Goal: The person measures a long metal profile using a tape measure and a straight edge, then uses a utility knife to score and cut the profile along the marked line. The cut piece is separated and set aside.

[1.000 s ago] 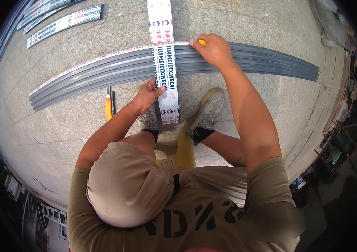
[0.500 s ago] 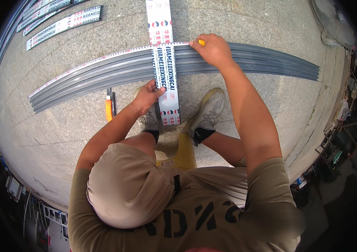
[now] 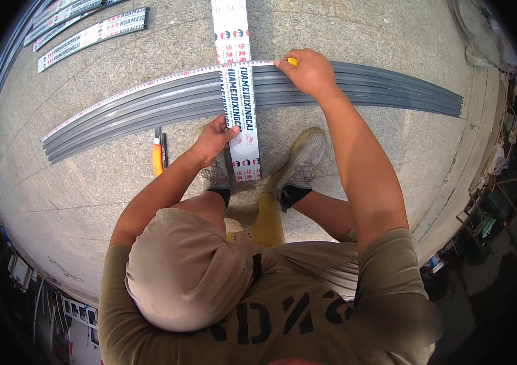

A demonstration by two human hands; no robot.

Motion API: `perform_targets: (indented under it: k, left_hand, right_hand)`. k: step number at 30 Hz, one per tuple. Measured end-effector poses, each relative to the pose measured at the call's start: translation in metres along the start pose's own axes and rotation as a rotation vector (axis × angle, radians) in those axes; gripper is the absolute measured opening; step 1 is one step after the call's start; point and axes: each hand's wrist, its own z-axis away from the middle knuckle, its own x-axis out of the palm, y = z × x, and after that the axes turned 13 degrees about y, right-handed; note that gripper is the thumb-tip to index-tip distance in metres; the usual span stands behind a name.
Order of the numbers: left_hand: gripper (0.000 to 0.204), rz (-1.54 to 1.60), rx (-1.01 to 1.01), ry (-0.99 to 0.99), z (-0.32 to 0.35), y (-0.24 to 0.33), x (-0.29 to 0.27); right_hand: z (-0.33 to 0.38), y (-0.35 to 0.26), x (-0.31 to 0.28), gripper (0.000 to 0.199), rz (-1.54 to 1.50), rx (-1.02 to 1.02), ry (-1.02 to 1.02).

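A bundle of long grey metal profiles (image 3: pixel 356 85) lies across the ground in front of my feet. Crosswise on top of it rests a strip covered in printed white film (image 3: pixel 238 103). My left hand (image 3: pixel 213 143) grips this strip's left edge close to its near end, thumb on top. A tape measure (image 3: pixel 149 85) is drawn out along the far edge of the profiles, its white blade passing over the strip. Closed around the tape's yellow case, my right hand (image 3: pixel 307 72) sits over the profiles' far edge; most of the case is hidden in the palm.
An orange-handled cutter (image 3: pixel 158 157) and a thin dark tool (image 3: pixel 164 152) lie left of my left foot. More film-covered strips (image 3: pixel 94 39) are stacked at the far left. I sit on a yellow stool (image 3: pixel 267 222). Clutter lines the right edge (image 3: pixel 496 201).
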Motion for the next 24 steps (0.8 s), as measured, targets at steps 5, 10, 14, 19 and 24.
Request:
perform_targets:
  k: [5,10,14,19,24]
  left_hand:
    - [0.037,0.019,0.027,-0.001,0.0,-0.002,0.001]
    - [0.039,-0.013,0.031,-0.014,-0.001,0.001,0.0]
    - [0.047,-0.02,0.0,-0.02,-0.001,0.003,-0.003]
    - [0.067,0.006,-0.02,-0.009,0.004,0.001,-0.014]
    - [0.084,0.094,-0.025,0.055,0.015,-0.004,-0.034]
  right_hand:
    - [0.0,-0.001,-0.001,0.045,0.002,0.002,-0.004]
    - [-0.001,0.004,0.003,0.045,-0.011,-0.003,0.004]
    - [-0.002,0.005,0.003,0.044,-0.007,-0.005,-0.001]
    - [0.002,-0.002,-0.008,0.044,-0.002,0.006,-0.034]
    - [0.023,-0.007,-0.019,0.045,-0.046,-0.035,-0.041]
